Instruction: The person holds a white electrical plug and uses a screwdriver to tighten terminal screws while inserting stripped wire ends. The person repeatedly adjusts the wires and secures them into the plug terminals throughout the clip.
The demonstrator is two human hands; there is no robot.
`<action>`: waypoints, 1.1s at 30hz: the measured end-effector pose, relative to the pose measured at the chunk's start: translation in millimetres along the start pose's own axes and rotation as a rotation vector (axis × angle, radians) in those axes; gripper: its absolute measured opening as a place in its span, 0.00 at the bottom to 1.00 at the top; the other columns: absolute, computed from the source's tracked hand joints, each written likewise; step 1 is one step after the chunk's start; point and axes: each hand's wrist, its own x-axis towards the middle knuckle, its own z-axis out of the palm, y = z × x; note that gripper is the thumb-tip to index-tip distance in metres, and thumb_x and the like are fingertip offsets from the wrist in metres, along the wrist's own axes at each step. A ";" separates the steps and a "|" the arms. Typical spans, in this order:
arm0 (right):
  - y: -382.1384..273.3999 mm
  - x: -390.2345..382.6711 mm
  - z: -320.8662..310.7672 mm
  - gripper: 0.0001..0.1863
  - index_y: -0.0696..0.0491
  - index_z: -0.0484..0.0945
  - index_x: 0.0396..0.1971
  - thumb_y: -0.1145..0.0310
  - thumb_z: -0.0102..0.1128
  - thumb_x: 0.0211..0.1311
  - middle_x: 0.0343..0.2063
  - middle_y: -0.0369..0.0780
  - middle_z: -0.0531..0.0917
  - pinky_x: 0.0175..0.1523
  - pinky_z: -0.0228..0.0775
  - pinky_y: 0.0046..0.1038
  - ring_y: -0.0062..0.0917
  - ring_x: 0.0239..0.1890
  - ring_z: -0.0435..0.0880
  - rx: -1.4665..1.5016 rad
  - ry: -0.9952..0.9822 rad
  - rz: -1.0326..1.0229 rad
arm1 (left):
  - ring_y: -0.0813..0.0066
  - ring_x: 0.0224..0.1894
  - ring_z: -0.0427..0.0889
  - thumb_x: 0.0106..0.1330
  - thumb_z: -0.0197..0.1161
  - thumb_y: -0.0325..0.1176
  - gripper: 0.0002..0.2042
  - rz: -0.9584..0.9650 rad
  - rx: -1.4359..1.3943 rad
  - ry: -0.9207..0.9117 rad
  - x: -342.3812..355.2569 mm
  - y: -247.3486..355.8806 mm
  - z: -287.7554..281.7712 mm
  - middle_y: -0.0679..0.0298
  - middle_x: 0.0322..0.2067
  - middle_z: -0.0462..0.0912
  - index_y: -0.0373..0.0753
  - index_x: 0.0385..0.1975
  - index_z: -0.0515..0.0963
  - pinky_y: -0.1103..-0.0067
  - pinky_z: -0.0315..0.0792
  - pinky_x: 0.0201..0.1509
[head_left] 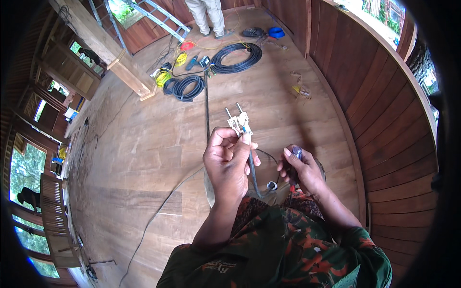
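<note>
My left hand (225, 168) is closed on a white two-pin plug (238, 118), held up with its metal pins pointing away from me. Its housing looks open, with a bit of blue wire showing. A dark cable (253, 175) runs down from it behind my fingers. A small white ring-shaped piece (271, 186) is low on the cable, between my hands. My right hand (305, 170), beside it on the right, is closed round a screwdriver (296, 155) with a translucent purple handle and a red part pointing down.
Coiled black cables (235, 67), yellow coils (163, 79) and a blue coil (276, 32) lie ahead on the wooden floor (144, 182). A post (129, 74), a ladder (163, 24) and a standing person (204, 14) are beyond. A wooden wall (384, 144) runs along the right.
</note>
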 end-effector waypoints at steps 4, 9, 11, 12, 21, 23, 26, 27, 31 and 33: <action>-5.3 -7.1 2.6 0.12 0.56 0.80 0.34 0.63 0.64 0.75 0.22 0.30 0.80 0.26 0.63 0.17 0.09 0.22 0.72 -0.119 0.144 -0.016 | 0.81 0.20 0.80 0.72 0.64 0.22 0.05 -0.073 0.023 -0.016 -2.0 -3.7 -2.1 0.58 0.30 0.84 0.34 0.41 0.74 0.88 0.62 0.18; -33.1 -12.2 14.3 0.06 0.57 0.84 0.35 0.72 0.72 0.67 0.24 0.29 0.82 0.29 0.63 0.17 0.09 0.24 0.72 -0.194 0.198 -0.417 | 0.83 0.19 0.79 0.73 0.63 0.24 0.04 -0.115 0.160 -0.065 -10.1 -14.8 4.3 0.59 0.29 0.84 0.35 0.40 0.74 0.89 0.61 0.17; -43.3 -10.1 21.7 0.06 0.58 0.85 0.36 0.74 0.74 0.64 0.26 0.30 0.83 0.31 0.65 0.18 0.10 0.26 0.74 -0.270 0.234 -0.628 | 0.83 0.19 0.78 0.73 0.63 0.23 0.05 -0.126 0.178 -0.098 -14.7 -18.4 9.0 0.59 0.30 0.84 0.34 0.40 0.73 0.89 0.61 0.17; -49.4 -10.2 21.6 0.07 0.58 0.86 0.36 0.77 0.75 0.60 0.27 0.33 0.85 0.34 0.70 0.20 0.14 0.28 0.78 -0.340 0.220 -0.651 | 0.84 0.19 0.78 0.72 0.64 0.22 0.06 -0.133 0.186 -0.106 -18.1 -19.4 11.5 0.59 0.30 0.84 0.33 0.39 0.73 0.89 0.62 0.17; -59.8 -2.2 25.0 0.06 0.58 0.84 0.32 0.80 0.73 0.55 0.26 0.39 0.85 0.34 0.72 0.25 0.24 0.26 0.82 -0.561 0.212 -0.869 | 0.84 0.18 0.77 0.73 0.64 0.27 0.06 -0.247 0.145 -0.151 -28.1 -19.8 12.6 0.59 0.28 0.83 0.34 0.41 0.74 0.88 0.62 0.18; -57.6 -2.1 22.4 0.07 0.58 0.84 0.32 0.81 0.72 0.55 0.26 0.39 0.84 0.34 0.72 0.26 0.25 0.27 0.82 -0.579 0.203 -0.895 | 0.82 0.19 0.78 0.75 0.63 0.30 0.06 -0.312 0.071 -0.162 -29.7 -20.3 10.7 0.59 0.28 0.83 0.35 0.42 0.75 0.88 0.62 0.19; -55.3 -2.4 17.4 0.07 0.58 0.83 0.33 0.83 0.71 0.56 0.27 0.39 0.83 0.34 0.71 0.27 0.26 0.27 0.82 -0.554 0.179 -0.883 | 0.80 0.22 0.78 0.77 0.59 0.35 0.09 -0.411 -0.061 -0.178 -31.7 -21.2 9.4 0.60 0.27 0.83 0.35 0.45 0.76 0.87 0.64 0.22; -54.6 -2.6 16.1 0.08 0.58 0.82 0.33 0.83 0.71 0.56 0.27 0.39 0.83 0.34 0.72 0.27 0.26 0.28 0.82 -0.546 0.174 -0.868 | 0.80 0.23 0.79 0.76 0.61 0.34 0.09 -0.430 -0.085 -0.186 -32.4 -21.5 9.2 0.61 0.28 0.83 0.35 0.46 0.76 0.87 0.63 0.23; -53.2 -1.7 12.3 0.08 0.58 0.82 0.34 0.84 0.70 0.57 0.27 0.39 0.83 0.35 0.72 0.27 0.27 0.28 0.82 -0.529 0.146 -0.903 | 0.80 0.26 0.79 0.77 0.60 0.34 0.10 -0.510 -0.037 -0.269 -32.5 -22.8 8.9 0.61 0.28 0.83 0.35 0.48 0.78 0.87 0.64 0.26; -52.5 -0.7 10.9 0.07 0.58 0.81 0.33 0.83 0.70 0.57 0.28 0.39 0.83 0.35 0.72 0.27 0.27 0.28 0.82 -0.533 0.094 -0.926 | 0.80 0.26 0.79 0.77 0.58 0.35 0.11 -0.539 0.010 -0.311 -32.2 -23.7 7.8 0.61 0.27 0.82 0.34 0.49 0.78 0.86 0.65 0.27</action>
